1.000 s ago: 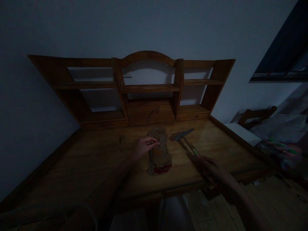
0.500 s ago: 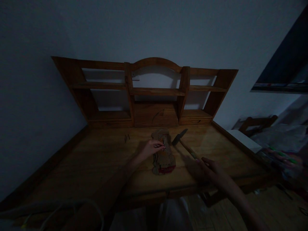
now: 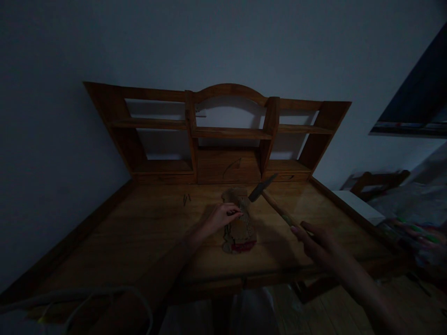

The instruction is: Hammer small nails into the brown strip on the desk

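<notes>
My right hand (image 3: 314, 242) is closed round the wooden handle of a hammer (image 3: 279, 209). Its dark metal head is raised above the desk, just right of my left hand. The fingertips of my left hand (image 3: 227, 216) are pinched together over a rough brown slab (image 3: 239, 232) with ragged edges and a red patch at its near end. Whatever sits in that pinch is too small and dim to make out. Several thin dark pieces that look like nails (image 3: 186, 199) lie on the desk left of the slab.
The wooden desk (image 3: 139, 223) has raised side edges and a shelf unit (image 3: 230, 133) at its back, against the wall. To the right stand a white surface (image 3: 359, 204) and a wooden chair back (image 3: 380, 179). A pale curved rim (image 3: 115, 289) shows at lower left.
My right hand has lifted the hammer, and its head is higher above the desk. My left hand stays pinched over the slab. The view has shifted slightly.
</notes>
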A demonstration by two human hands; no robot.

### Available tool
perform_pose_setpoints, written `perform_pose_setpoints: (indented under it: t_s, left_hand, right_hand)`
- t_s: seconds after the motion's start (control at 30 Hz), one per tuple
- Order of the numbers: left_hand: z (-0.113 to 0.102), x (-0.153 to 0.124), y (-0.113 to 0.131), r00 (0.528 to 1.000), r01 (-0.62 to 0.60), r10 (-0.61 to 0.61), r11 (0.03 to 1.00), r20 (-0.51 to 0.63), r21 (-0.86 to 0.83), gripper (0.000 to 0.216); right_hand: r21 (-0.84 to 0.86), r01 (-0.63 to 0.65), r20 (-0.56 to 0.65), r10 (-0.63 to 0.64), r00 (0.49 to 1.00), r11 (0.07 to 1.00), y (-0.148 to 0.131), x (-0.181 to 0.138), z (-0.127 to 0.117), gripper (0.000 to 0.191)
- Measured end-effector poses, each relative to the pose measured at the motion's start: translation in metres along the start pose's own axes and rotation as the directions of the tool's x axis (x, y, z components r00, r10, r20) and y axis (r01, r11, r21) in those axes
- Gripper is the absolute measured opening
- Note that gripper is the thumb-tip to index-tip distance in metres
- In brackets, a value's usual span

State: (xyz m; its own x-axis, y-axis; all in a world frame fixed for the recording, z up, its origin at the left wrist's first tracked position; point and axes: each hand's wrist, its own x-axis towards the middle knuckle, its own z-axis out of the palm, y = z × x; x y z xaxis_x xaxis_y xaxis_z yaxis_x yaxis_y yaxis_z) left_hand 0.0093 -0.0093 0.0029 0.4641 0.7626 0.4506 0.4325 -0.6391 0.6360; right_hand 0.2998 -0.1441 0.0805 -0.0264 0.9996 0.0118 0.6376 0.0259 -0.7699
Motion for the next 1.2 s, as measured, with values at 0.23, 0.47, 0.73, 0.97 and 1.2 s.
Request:
perform_pose_setpoints:
  t_s: [0.23,0.47,0.73,0.97,1.2]
  left_hand:
    - [0.005,0.000,-0.003,0.999,0.049,-0.049,0.998,0.014,-0.035,0.024]
    - [0.000,0.001,0.003,0.997,0.080,-0.080,0.996,0.005,-0.031,0.020]
    - [0.001,-0.001,0.003,0.996,0.085,-0.085,0.996,-0.002,0.000,0.023]
    - [0.001,-0.001,0.004,0.999,0.045,-0.045,0.999,0.017,0.029,0.025]
    - [0.005,-0.001,-0.002,1.000,0.027,-0.027,0.999,0.008,0.025,0.020]
  right_hand:
    - [-0.112,0.120,-0.009,-0.122,0.992,0.986,-0.005,0.008,0.002,0.032]
    - [-0.140,0.139,-0.004,-0.141,0.990,0.980,-0.012,0.006,0.008,0.034]
    - [-0.185,0.114,-0.005,-0.117,0.993,0.976,-0.009,0.005,0.010,0.033]
    - [-0.128,0.111,0.014,-0.110,0.994,0.986,-0.013,0.002,0.012,0.031]
    - [-0.259,0.164,0.018,-0.165,0.986,0.952,-0.009,0.002,0.014,0.036]
